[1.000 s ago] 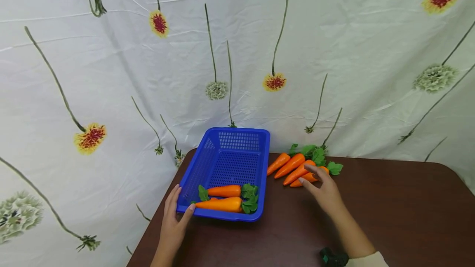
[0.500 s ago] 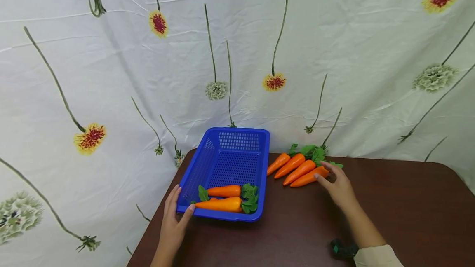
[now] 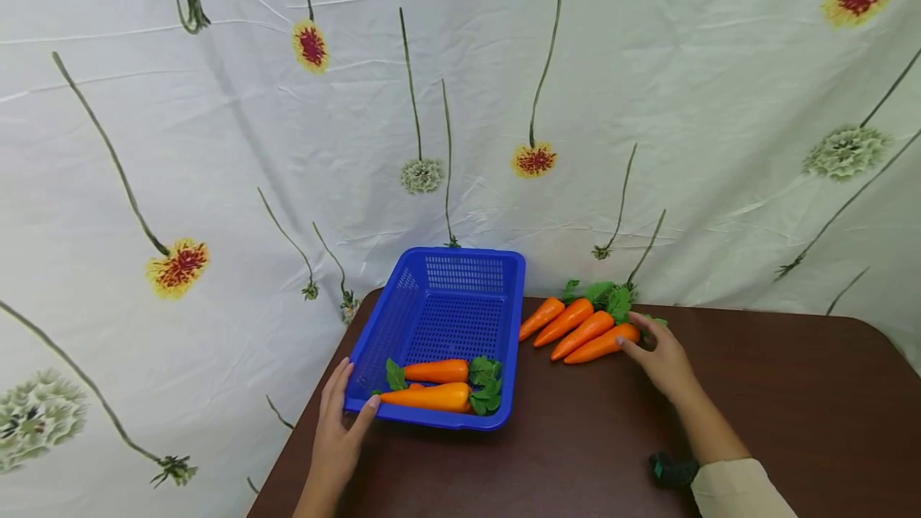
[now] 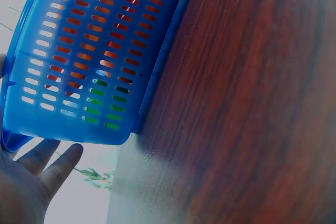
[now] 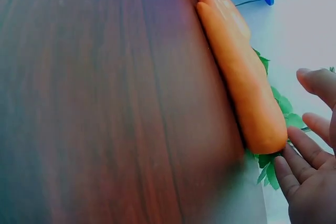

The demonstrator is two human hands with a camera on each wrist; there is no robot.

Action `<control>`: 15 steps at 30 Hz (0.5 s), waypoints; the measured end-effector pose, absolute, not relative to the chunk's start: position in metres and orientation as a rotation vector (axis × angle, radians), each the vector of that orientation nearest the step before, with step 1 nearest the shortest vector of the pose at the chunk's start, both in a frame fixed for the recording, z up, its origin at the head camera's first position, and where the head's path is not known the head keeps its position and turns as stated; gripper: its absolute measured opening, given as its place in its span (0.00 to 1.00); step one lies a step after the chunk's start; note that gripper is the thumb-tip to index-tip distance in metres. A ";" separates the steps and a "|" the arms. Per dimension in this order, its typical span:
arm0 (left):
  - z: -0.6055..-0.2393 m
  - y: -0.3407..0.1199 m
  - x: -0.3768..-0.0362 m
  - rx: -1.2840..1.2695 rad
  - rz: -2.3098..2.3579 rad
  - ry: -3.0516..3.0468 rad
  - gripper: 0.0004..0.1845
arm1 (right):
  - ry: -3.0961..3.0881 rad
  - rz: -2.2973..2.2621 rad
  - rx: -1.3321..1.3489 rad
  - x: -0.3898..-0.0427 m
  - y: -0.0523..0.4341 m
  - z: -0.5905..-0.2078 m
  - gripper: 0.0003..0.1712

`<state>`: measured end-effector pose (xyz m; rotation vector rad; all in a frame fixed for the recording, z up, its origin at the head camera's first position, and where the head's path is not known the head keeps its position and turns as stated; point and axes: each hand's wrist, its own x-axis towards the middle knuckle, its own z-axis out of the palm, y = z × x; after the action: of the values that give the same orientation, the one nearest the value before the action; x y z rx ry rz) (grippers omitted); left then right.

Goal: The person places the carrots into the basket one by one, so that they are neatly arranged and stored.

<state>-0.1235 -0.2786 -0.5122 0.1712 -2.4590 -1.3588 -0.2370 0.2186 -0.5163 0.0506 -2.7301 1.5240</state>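
A blue plastic basket [image 3: 460, 324] stands on the table at centre left. Orange carrots [image 3: 432, 397] with green tops lie across its near end. My left hand [image 3: 336, 426] rests at the basket's near left corner, thumb at the front rim; in the left wrist view its straight fingers [image 4: 62, 167] spread beside the slotted wall. Several more carrots [image 3: 583, 334] lie side by side to the basket's right. At the leafy end of the nearest carrot [image 5: 247, 87], my right hand [image 3: 662, 358] has thumb and fingers apart. Whether its fingertips touch the leaves is unclear.
The dark brown wooden table [image 3: 784, 406] extends to the right. Behind it hangs a white flower-printed cloth [image 3: 460, 102], close to the basket and the carrot tops. A dark device [image 3: 672, 470] sits by the right wrist.
My right hand has moved rightward from above the carrots to the leafy end of the nearest one. The left hand, basket and carrots have not visibly moved.
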 end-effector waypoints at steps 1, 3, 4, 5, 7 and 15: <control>-0.512 -0.279 -0.124 0.172 -1.360 -2.459 0.38 | -2.740 1.526 0.050 -0.238 0.219 -0.517 0.42; -0.513 -0.278 -0.123 0.170 -1.362 -2.461 0.38 | -2.761 1.515 0.054 -0.239 0.220 -0.518 0.42; -0.513 -0.278 -0.124 0.167 -1.361 -2.462 0.38 | -2.779 1.493 0.057 -0.240 0.220 -0.519 0.42; -0.513 -0.278 -0.123 0.166 -1.359 -2.464 0.38 | -2.795 1.469 0.066 -0.240 0.220 -0.520 0.43; -0.513 -0.279 -0.123 0.163 -1.356 -2.465 0.38 | -2.827 1.409 0.090 -0.240 0.220 -0.522 0.43; -0.513 -0.280 -0.123 0.160 -1.360 -2.466 0.38 | -2.874 1.310 0.168 -0.238 0.219 -0.525 0.37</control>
<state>-0.1232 -0.2796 -0.5129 0.1602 -2.4663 -1.3596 -0.2381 0.2195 -0.5252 0.1685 -2.8745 1.3100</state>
